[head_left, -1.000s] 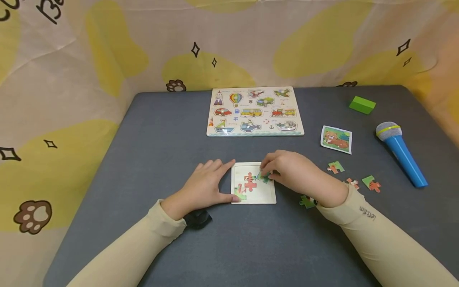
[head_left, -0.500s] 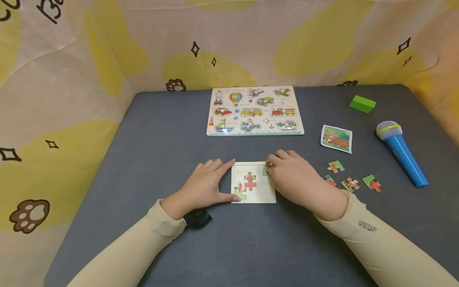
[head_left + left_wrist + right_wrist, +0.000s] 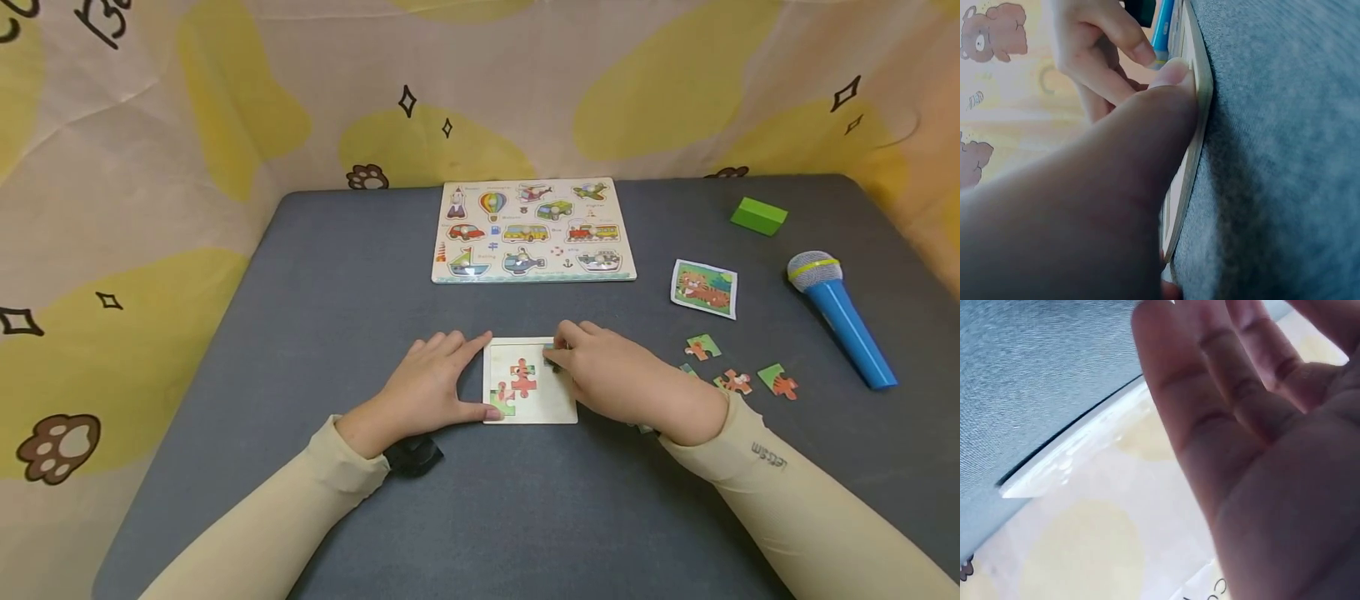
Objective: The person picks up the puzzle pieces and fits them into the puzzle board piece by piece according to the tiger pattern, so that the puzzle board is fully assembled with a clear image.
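A small square puzzle tray (image 3: 536,411) lies on the dark table. In it are a red puzzle piece (image 3: 523,385) near the middle and a green-and-red piece (image 3: 504,402) at the lower left corner. My left hand (image 3: 423,392) spreads along the tray's left side, index fingertip at the far corner, thumb resting on the near corner. With thumb and fingers my right hand (image 3: 618,375) pinches a green puzzle piece (image 3: 549,360) at the tray's upper right corner; fingers hide most of it. In the left wrist view the thumb (image 3: 1169,103) lies over the tray's edge (image 3: 1200,134).
Loose puzzle pieces (image 3: 702,347) lie right of the tray, some partly under the right wrist. Behind them are a tiger picture card (image 3: 704,288), a green block (image 3: 759,217) and a blue toy microphone (image 3: 847,329). A vehicle puzzle board (image 3: 534,232) lies at the back.
My right hand has turned and shifted the green piece about the tray's upper right corner, first rightward, then slightly back left. My left hand and the tray have stayed put.
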A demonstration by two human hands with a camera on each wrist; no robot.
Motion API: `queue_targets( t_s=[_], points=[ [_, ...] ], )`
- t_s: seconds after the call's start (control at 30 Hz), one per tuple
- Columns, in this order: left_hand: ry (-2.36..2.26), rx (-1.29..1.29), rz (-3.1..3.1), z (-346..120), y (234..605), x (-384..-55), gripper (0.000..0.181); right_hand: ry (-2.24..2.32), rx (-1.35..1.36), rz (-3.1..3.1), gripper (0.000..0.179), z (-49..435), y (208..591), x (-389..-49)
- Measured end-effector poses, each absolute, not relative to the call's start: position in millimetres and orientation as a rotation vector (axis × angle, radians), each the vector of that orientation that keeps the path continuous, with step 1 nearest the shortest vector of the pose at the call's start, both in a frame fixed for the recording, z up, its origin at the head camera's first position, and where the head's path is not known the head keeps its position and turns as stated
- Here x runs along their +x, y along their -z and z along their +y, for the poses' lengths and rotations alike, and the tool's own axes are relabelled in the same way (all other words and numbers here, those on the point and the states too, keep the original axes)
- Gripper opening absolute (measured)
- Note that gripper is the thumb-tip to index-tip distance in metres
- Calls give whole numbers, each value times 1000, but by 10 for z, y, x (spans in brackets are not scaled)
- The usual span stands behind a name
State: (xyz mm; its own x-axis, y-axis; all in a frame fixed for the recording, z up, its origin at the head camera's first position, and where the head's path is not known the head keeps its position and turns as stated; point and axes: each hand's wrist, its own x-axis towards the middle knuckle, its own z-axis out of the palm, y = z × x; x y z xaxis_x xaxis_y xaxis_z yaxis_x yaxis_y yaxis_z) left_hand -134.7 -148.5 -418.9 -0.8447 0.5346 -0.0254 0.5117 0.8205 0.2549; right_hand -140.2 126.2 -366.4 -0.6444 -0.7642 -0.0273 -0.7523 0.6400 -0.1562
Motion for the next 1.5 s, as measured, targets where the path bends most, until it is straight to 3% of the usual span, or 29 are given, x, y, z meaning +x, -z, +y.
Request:
queue_targets(
  t_s=[0.97, 1.23, 1.5],
  points=[
    [-370, 848, 2898, -1500, 4174, -1359, 106, 72, -1197, 2799, 41, 1244, 3664, -1405],
    [-362, 861, 2904, -1504, 4177, -1360, 106, 57, -1309, 2743, 62, 1193, 3664, -1374],
    [-356, 861, 2906, -1508, 4183, -1359, 106, 63, -1289, 2730, 55, 1211, 3669, -1382]
  ],
)
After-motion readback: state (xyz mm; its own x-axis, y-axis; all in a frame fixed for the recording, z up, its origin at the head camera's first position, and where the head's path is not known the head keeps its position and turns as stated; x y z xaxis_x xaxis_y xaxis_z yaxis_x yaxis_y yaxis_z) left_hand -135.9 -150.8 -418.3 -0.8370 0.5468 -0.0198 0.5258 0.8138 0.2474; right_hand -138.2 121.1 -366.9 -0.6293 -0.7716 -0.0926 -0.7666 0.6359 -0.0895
